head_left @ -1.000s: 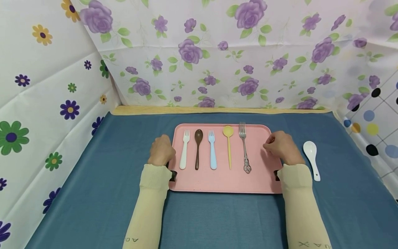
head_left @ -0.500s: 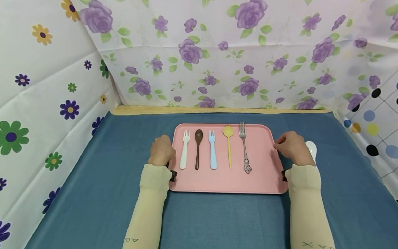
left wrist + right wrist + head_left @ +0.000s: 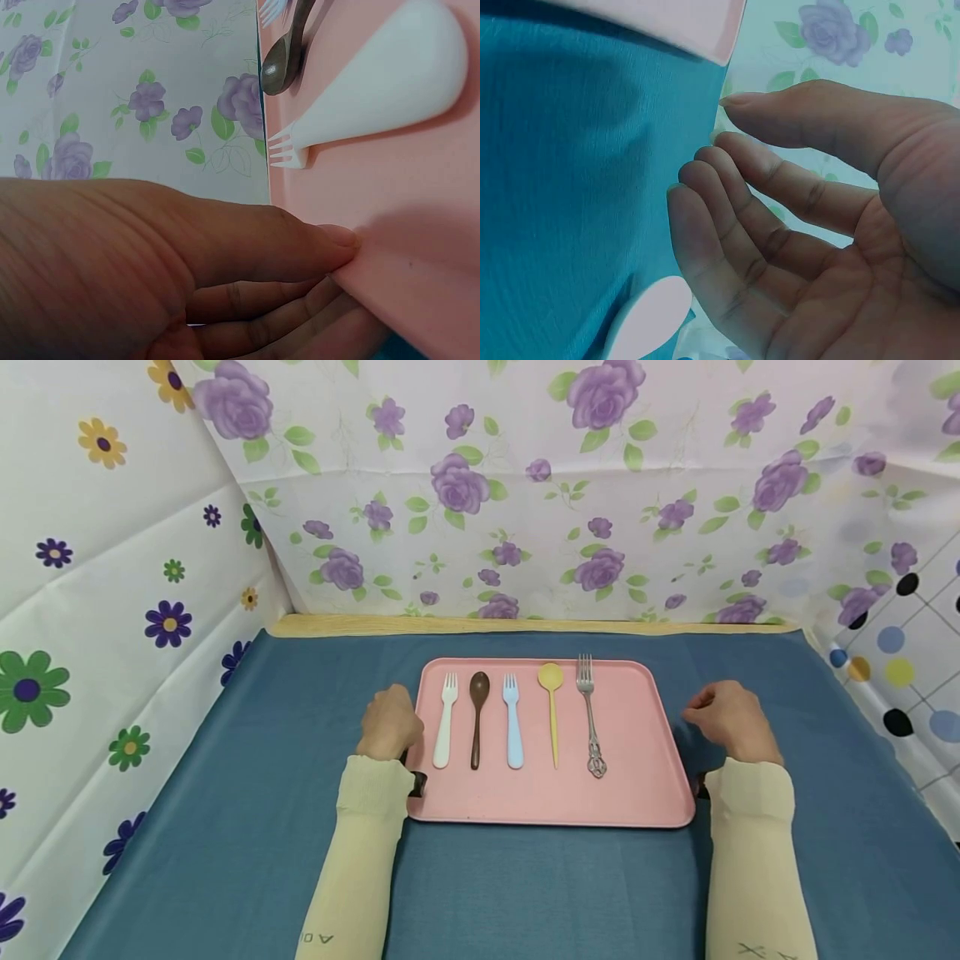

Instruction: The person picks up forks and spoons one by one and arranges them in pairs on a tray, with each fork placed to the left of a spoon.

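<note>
My left hand (image 3: 391, 723) pinches the left rim of a pink tray (image 3: 636, 752); in the left wrist view the thumb lies on top and the fingers curl under the edge. On the tray lie, from left to right, a white fork (image 3: 444, 731), a dark brown spoon (image 3: 479, 690), a light blue fork (image 3: 513, 727), a yellow spoon (image 3: 551, 677) and an ornate silver fork (image 3: 590, 718). Right of the tray, over the cloth, my right hand (image 3: 737, 720) holds nothing, its fingers loosely bent. A white spoon (image 3: 651, 318) shows below it in the right wrist view; the head view hides it.
A blue-grey cloth (image 3: 555, 893) covers the table. Behind it runs a light wooden strip (image 3: 450, 626) below a purple-flowered sheet (image 3: 525, 527). Patterned sheets also hang at the left and right sides.
My right hand has moved right, from above the tray's right side to beyond its edge, and now covers the white spoon in the head view. The left hand stays put.
</note>
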`<state>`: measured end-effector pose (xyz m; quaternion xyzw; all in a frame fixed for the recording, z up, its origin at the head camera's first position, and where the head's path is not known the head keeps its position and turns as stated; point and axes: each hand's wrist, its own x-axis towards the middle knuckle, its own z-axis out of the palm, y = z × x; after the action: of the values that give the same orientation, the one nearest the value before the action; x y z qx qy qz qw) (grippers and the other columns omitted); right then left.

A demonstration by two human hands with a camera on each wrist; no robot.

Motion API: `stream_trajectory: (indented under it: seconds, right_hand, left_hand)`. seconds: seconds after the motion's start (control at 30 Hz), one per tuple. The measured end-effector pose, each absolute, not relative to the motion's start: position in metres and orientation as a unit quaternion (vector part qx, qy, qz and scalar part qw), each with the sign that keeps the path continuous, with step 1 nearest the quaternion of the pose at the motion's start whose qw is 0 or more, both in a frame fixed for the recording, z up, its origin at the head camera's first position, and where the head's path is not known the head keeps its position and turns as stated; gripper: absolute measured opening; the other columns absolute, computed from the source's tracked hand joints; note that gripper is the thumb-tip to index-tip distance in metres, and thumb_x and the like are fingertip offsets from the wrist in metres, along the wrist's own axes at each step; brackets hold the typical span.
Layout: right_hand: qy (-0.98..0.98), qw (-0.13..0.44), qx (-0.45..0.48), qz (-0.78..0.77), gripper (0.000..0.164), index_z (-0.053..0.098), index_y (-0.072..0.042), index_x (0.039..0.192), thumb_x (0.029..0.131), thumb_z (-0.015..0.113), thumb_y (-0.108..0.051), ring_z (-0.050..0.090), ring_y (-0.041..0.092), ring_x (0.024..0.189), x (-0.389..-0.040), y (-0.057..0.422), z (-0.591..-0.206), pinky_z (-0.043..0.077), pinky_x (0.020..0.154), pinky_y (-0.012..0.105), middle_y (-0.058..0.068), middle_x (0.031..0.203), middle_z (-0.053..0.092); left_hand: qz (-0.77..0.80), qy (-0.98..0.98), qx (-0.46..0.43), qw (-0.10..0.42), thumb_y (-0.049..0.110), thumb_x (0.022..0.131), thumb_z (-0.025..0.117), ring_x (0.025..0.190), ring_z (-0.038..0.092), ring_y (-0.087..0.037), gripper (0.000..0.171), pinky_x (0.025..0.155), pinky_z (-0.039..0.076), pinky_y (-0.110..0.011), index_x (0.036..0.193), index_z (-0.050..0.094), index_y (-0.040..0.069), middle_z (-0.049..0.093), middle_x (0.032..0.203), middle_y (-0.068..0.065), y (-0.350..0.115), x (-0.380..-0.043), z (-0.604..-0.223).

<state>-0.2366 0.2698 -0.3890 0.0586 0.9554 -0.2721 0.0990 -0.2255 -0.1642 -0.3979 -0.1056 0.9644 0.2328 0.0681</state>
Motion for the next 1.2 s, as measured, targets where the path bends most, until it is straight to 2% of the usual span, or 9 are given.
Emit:
stream_trajectory:
  seconds: [0.2,0.43,0.63,0.87,1.07,1.2]
  right_hand:
    - [0.953,0.112,0.073,-0.272,0.031,0.060,0.008,0.114,0.094,0.058,-0.016,0.056,0.039,0.091,-0.235,0.277,-0.390,0.050,0.071,0.053,0.030,0.112,0.055]
    - [0.954,0.114,0.084,-0.266,0.033,0.061,0.009,0.114,0.094,0.058,-0.017,0.055,0.040,0.093,-0.231,0.290,-0.388,0.050,0.071,0.054,0.032,0.113,0.055]
    - [0.958,0.114,0.088,-0.250,0.035,0.061,0.009,0.116,0.094,0.056,-0.018,0.055,0.042,0.095,-0.229,0.300,-0.389,0.049,0.073,0.055,0.034,0.117,0.053]
    - [0.955,0.108,0.112,-0.254,0.032,0.062,0.008,0.110,0.092,0.056,-0.018,0.054,0.037,0.086,-0.224,0.310,-0.388,0.048,0.065,0.046,0.031,0.108,0.055]
    - [0.947,0.115,0.134,-0.268,0.038,0.059,0.013,0.116,0.090,0.057,-0.015,0.053,0.039,0.087,-0.221,0.318,-0.387,0.049,0.067,0.049,0.037,0.115,0.051]
    - [0.942,0.129,0.148,-0.271,0.041,0.057,0.014,0.118,0.089,0.057,-0.015,0.052,0.040,0.088,-0.220,0.323,-0.387,0.049,0.068,0.050,0.037,0.116,0.051]
  left_hand:
    - [0.234,0.964,-0.104,0.069,-0.006,0.081,0.057,0.056,0.048,-0.025,0.009,0.046,0.040,-0.035,0.074,0.058,0.000,0.043,0.063,-0.008,-0.164,-0.225,-0.397]
    - [0.241,0.961,-0.112,0.072,-0.006,0.081,0.058,0.057,0.051,-0.026,0.007,0.046,0.041,-0.035,0.076,0.060,-0.001,0.047,0.064,-0.010,-0.163,-0.225,-0.396]
    - [0.240,0.961,-0.116,0.077,-0.005,0.081,0.058,0.056,0.050,-0.025,0.006,0.045,0.040,-0.034,0.077,0.060,-0.001,0.045,0.064,-0.010,-0.163,-0.225,-0.396]
    - [0.236,0.962,-0.116,0.074,-0.005,0.081,0.059,0.059,0.051,-0.027,0.005,0.049,0.042,-0.037,0.079,0.060,-0.001,0.051,0.068,-0.012,-0.163,-0.225,-0.395]
    - [0.232,0.963,-0.114,0.072,-0.005,0.081,0.058,0.061,0.052,-0.027,0.004,0.050,0.042,-0.038,0.080,0.060,-0.001,0.052,0.069,-0.013,-0.163,-0.225,-0.396]
    - [0.229,0.964,-0.111,0.072,-0.005,0.081,0.058,0.059,0.050,-0.026,0.007,0.049,0.041,-0.037,0.076,0.059,-0.001,0.048,0.066,-0.011,-0.164,-0.225,-0.396]
